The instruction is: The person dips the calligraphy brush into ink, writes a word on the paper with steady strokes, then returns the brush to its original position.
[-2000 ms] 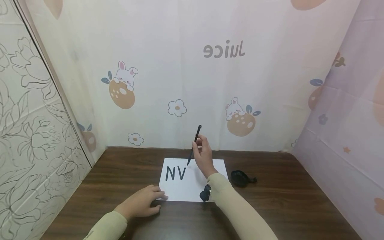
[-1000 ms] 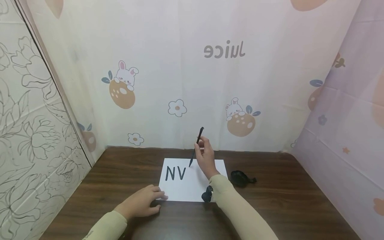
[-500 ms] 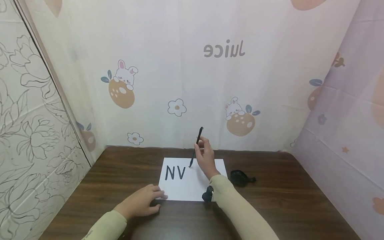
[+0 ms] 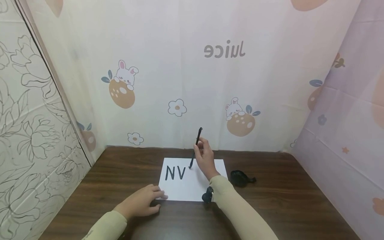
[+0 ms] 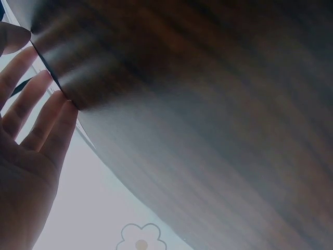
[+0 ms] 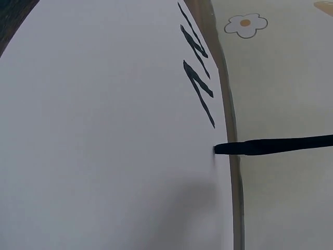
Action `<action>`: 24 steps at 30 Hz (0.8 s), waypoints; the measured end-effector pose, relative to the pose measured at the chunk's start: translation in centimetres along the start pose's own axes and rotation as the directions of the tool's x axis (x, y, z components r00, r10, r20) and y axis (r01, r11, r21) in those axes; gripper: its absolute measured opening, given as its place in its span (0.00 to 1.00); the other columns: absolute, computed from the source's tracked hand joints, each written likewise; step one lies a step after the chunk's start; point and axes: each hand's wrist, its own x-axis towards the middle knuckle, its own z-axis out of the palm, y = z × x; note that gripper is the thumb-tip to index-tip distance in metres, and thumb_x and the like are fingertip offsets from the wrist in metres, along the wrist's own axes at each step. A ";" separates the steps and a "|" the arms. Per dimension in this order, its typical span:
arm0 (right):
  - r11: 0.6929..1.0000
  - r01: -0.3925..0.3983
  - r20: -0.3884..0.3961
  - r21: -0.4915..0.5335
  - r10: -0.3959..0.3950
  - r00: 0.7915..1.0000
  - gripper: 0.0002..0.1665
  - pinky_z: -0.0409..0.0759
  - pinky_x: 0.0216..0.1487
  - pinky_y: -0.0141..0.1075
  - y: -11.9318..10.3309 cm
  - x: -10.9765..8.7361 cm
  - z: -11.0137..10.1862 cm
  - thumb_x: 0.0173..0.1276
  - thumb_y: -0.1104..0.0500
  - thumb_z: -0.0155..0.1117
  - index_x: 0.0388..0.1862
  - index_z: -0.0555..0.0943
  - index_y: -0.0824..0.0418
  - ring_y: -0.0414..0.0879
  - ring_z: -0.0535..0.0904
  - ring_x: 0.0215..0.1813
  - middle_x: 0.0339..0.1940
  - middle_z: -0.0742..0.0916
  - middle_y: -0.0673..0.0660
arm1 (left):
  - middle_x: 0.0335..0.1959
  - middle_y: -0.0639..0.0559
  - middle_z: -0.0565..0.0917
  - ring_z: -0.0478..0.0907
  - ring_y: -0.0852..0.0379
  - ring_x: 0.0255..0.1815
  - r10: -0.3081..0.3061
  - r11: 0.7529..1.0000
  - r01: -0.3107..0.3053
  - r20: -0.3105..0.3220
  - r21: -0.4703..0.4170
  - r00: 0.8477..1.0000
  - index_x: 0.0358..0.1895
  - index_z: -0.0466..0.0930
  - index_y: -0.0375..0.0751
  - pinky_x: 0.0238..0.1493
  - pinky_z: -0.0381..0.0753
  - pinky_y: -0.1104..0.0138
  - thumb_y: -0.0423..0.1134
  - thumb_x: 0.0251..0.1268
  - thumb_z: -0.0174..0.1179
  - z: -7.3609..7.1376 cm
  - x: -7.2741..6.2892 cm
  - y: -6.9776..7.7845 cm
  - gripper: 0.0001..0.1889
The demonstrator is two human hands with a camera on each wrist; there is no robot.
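The right hand point(image 4: 205, 157) pinches a black brush point(image 4: 198, 138) mid-shaft, its tip apparently meeting the white paper point(image 4: 186, 192) near twelve o'clock from the sheet's centre — a grip that seems to let the palm clear the surface. Letters N point(image 4: 169, 173) and V point(image 4: 182, 176) stand towards ten. The left hand point(image 4: 142, 201) grips nothing, fingers loosely extended, fingertips on the corner at eight, likely for steadiness. A black dish point(image 4: 239, 178) sits at three — presumably handy for the brush.

the left hand point(image 4: 143, 200) rests loosely spread at the near left corner of the paper point(image 4: 184, 190), while the right arm point(image 4: 238, 206) reaches over the paper's near right corner, the right hand point(image 4: 205, 158) pinched above the paper's far half.
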 end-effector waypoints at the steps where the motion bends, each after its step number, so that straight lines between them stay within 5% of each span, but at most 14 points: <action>1: 1.000 0.001 0.000 0.000 -0.001 1.000 0.21 0.83 0.46 0.40 0.0 0.0 0.0 0.79 0.57 0.55 0.67 0.68 0.53 0.45 0.79 0.46 0.43 0.81 0.54 | 0.48 0.60 0.81 0.76 0.59 0.49 0.000 1.000 0.000 -0.001 -0.001 1.000 0.52 0.85 0.52 0.52 0.79 0.61 0.40 0.62 0.65 0.0 0.0 0.0 0.15; 24: 1.000 -0.009 0.009 0.004 0.009 1.000 0.20 0.83 0.45 0.41 -0.4 -0.3 0.0 0.78 0.57 0.56 0.66 0.69 0.57 0.45 0.80 0.43 0.41 0.81 0.54 | 0.48 0.59 0.82 0.77 0.58 0.50 -0.006 1.000 0.006 -0.001 -0.006 1.000 0.52 0.86 0.52 0.52 0.79 0.60 0.40 0.62 0.65 -0.1 0.0 0.1 0.15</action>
